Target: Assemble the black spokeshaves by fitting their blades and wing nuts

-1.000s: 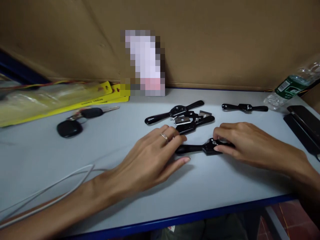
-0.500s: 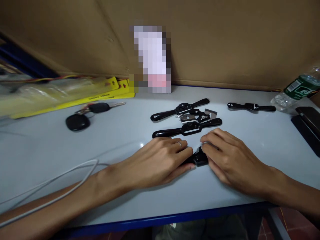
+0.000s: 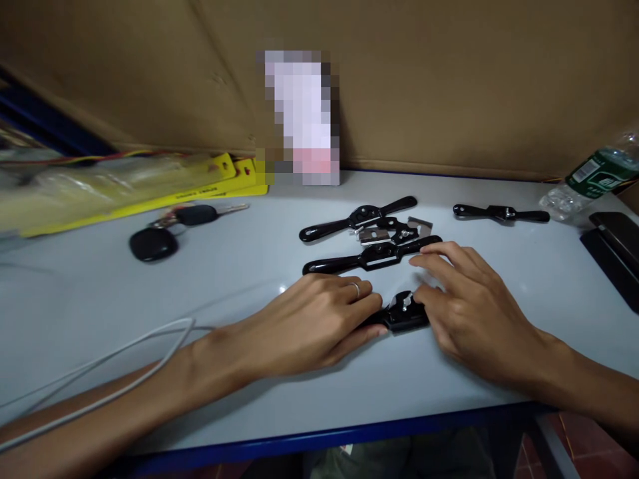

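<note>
A black spokeshave (image 3: 407,314) lies on the table with a silver wing-shaped screw (image 3: 407,301) on its middle. My left hand (image 3: 324,322), a ring on one finger, is closed around its left handle. My right hand (image 3: 464,306) is over the right end with fingers apart, close to the screw; whether a fingertip touches the tool I cannot tell. Just beyond lie two black spokeshave bodies (image 3: 382,254), with loose metal blades (image 3: 377,235) and a black cap piece (image 3: 403,231) between them. The held tool's right handle is hidden by my right hand.
Another spokeshave (image 3: 502,213) lies at the back right, near a plastic bottle (image 3: 589,176) and a dark flat object (image 3: 612,246). Keys with black fobs (image 3: 154,245) and yellow-edged packets (image 3: 150,193) are on the left. A white cable (image 3: 172,332) crosses my left forearm.
My right hand has shifted slightly right and its fingers have spread and lifted, uncovering the screw on the spokeshave. My left hand has kept its hold.
</note>
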Available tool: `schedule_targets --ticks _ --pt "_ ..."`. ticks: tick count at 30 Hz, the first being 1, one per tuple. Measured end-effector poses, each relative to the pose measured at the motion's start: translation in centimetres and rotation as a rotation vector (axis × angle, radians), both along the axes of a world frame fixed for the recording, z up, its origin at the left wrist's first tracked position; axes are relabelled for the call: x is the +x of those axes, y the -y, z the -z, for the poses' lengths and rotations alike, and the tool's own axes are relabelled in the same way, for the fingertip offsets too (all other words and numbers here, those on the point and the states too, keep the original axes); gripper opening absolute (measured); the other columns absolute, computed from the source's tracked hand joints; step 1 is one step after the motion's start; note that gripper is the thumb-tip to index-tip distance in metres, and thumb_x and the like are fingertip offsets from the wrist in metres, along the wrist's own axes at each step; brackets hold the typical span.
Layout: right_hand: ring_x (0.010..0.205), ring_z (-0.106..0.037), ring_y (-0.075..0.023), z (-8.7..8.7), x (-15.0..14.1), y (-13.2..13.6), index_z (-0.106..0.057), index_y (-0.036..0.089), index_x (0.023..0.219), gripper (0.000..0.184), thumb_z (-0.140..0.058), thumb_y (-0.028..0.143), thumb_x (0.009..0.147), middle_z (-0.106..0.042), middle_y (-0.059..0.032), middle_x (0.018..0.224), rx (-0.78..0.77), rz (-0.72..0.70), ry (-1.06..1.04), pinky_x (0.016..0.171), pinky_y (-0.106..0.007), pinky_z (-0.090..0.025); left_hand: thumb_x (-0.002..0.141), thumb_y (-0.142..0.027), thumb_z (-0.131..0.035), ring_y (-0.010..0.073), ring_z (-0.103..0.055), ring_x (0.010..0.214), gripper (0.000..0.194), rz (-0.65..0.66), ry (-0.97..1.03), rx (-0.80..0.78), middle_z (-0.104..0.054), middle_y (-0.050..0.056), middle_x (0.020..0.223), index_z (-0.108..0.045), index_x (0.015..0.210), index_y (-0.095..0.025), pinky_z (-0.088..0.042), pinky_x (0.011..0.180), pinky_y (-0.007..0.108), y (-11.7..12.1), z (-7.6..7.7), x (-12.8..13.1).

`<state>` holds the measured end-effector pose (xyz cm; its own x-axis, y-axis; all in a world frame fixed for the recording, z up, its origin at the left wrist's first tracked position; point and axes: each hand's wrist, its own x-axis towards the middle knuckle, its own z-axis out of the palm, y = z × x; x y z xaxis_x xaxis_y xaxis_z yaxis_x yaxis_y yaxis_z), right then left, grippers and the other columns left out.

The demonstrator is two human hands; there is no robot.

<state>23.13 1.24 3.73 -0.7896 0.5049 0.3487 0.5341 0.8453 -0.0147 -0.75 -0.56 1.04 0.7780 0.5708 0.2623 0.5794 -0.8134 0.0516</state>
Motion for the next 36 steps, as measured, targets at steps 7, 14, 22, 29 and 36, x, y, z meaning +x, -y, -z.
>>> schedule_targets --ticks 7,14,22,29,36 --pt "0.118 -0.056 -0.0342 0.11 -0.1 0.28 -0.076 0.013 0.081 0.031 -0.049 -0.002 0.085 -0.07 -0.0184 0.118 -0.09 -0.113 -0.018 0.092 -0.047 -0.053 0.111 -0.036 -0.028 0.015 -0.056 0.056 0.047 0.009 0.007 -0.004 -0.061 0.001 0.071 -0.06 0.082 -0.018 -0.04 0.054 0.031 -0.19 -0.09 0.01" --pt "0.121 -0.054 -0.034 -0.05 -0.11 0.17 -0.077 0.014 0.089 0.033 -0.048 -0.003 0.085 -0.069 -0.0183 0.121 -0.102 -0.084 0.021 0.093 -0.048 -0.053 0.109 -0.035 -0.036 0.0144 -0.055 0.057 0.041 0.008 0.004 -0.024 -0.061 0.001 0.071 -0.062 0.082 -0.018 -0.039 0.054 0.03 -0.16 0.03 -0.12" --pt "0.121 -0.055 -0.0348 -0.61 0.09 0.07 -0.077 0.013 0.093 0.036 -0.047 -0.005 0.085 -0.067 -0.0189 0.124 -0.147 -0.1 0.015 0.092 -0.049 -0.053 0.11 -0.036 -0.034 0.0154 -0.056 0.057 0.042 0.005 0.008 -0.031 -0.061 0.001 0.071 -0.062 0.083 -0.018 -0.039 0.054 0.031 -0.12 0.03 -0.11" --pt "0.12 -0.056 -0.0369 -0.23 0.04 0.02 -0.075 0.012 0.079 0.03 -0.049 -0.001 0.086 -0.069 -0.0217 0.12 -0.031 -0.046 0.031 0.091 -0.05 -0.054 0.109 -0.035 -0.036 0.0161 -0.055 0.057 0.042 0.004 0.001 -0.038 -0.061 0.001 0.071 -0.063 0.081 -0.018 -0.039 0.052 0.032 -0.17 -0.07 -0.05" --pt "0.121 -0.055 -0.0351 -0.33 -0.05 0.19 -0.077 0.012 0.094 0.033 -0.048 -0.003 0.086 -0.068 -0.0198 0.124 -0.115 -0.092 0.009 0.093 -0.049 -0.054 0.111 -0.037 -0.029 0.016 -0.056 0.057 0.046 0.009 0.004 -0.015 -0.06 0.001 0.07 -0.06 0.082 -0.018 -0.039 0.053 0.032 -0.11 0.02 -0.04"
